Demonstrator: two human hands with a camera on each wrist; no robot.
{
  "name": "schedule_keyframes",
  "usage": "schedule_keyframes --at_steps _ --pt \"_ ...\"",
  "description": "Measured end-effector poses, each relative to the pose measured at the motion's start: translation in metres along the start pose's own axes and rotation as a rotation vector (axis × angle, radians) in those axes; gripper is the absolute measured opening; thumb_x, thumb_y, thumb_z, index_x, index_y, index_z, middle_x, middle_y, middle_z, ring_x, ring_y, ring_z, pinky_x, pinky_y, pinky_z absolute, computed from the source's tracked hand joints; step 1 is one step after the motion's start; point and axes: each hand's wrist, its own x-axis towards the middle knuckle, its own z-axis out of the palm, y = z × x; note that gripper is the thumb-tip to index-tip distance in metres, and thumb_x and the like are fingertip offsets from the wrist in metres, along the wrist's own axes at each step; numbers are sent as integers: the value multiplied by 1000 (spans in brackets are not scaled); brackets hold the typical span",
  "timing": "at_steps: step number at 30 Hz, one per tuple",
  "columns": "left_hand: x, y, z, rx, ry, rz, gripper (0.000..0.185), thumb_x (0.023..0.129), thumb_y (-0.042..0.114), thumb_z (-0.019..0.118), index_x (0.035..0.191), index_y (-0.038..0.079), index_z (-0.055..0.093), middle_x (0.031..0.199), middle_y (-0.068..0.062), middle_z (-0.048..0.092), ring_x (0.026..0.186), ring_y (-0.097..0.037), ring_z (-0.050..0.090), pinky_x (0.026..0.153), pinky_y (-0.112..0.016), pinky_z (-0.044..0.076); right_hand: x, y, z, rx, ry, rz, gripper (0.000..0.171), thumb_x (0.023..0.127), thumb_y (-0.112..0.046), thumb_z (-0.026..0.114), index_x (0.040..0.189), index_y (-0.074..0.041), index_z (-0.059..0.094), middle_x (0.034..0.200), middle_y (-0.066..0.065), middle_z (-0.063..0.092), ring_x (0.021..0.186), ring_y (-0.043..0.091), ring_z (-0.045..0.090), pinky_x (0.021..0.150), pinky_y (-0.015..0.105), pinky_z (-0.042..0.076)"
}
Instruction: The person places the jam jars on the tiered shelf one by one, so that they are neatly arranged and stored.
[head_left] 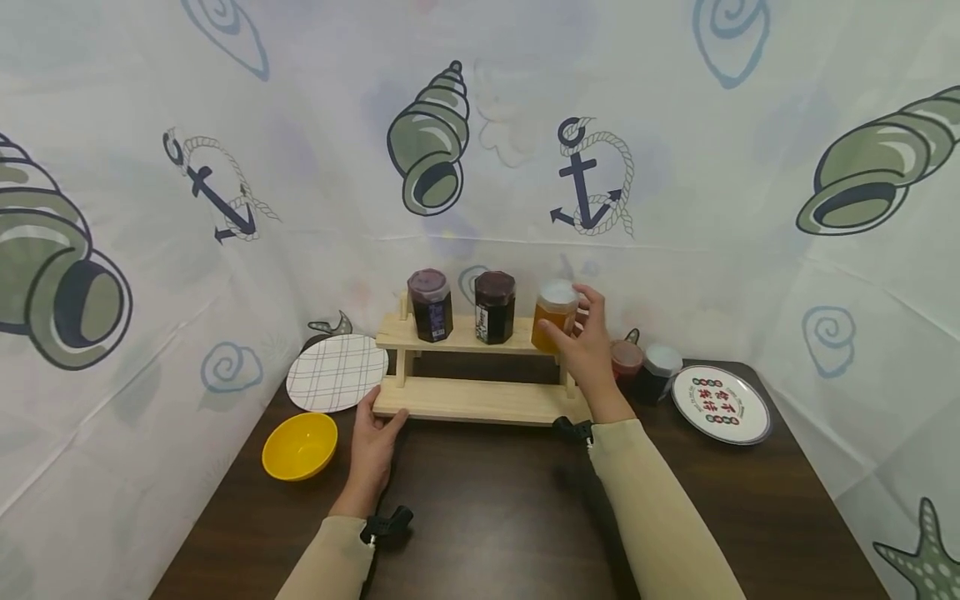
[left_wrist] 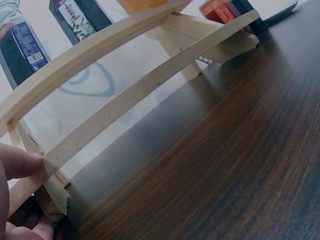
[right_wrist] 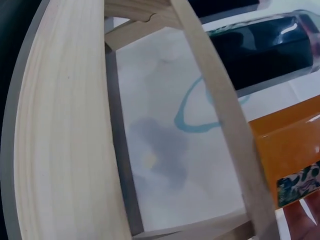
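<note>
A two-tier wooden rack [head_left: 480, 400] stands at the back of the table. My left hand [head_left: 372, 446] grips the left end of its lower shelf; in the left wrist view the thumb [left_wrist: 22, 165] lies on the shelf's front edge. At the right end of the upper tier, my right hand [head_left: 588, 354] holds an amber jar [head_left: 551, 321] with a white lid. In the right wrist view the amber jar [right_wrist: 287, 142] is beside the upper shelf's edge. Two dark jars, one at the left [head_left: 431, 308] and one mid-shelf [head_left: 495, 308], stand upright on that tier.
Right of the rack are a red jar [head_left: 625, 360] and a dark, white-lidded jar [head_left: 656, 375], then a plate with red lettering [head_left: 720, 404]. A checked plate [head_left: 337, 371] and a yellow bowl [head_left: 300, 446] sit at the left. Printed cloth hangs behind the dark table [head_left: 495, 517].
</note>
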Motion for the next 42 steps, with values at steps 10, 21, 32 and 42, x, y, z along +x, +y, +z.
schedule_keyframes --at_steps 10,21,32,42 --pt "-1 1 0 0 4 10 81 105 6 72 172 13 26 181 -9 26 166 -22 31 134 -42 33 2 11 10 -34 -1 -8 85 100 -35 82 162 -50 25 153 15 42 133 41 61 116 66 54" --pt "-1 1 -1 5 3 9 81 105 5 72 171 12 26 181 -11 27 166 -25 31 133 -43 33 -1 11 11 -87 -5 -1 90 100 -36 82 163 -54 21 156 16 39 134 43 60 116 67 53" --pt "1 1 1 22 -2 11 81 105 4 71 171 12 26 181 -11 27 166 -24 31 134 -42 32 -1 7 11 -79 -19 13 93 100 -31 81 166 -52 19 164 13 34 149 41 52 122 69 46" --pt "1 0 -1 15 2 6 80 105 6 72 171 12 27 180 -12 29 165 -27 33 135 -46 32 -1 8 10 -92 -35 27 99 99 -28 82 164 -60 15 161 15 35 147 42 53 122 68 47"
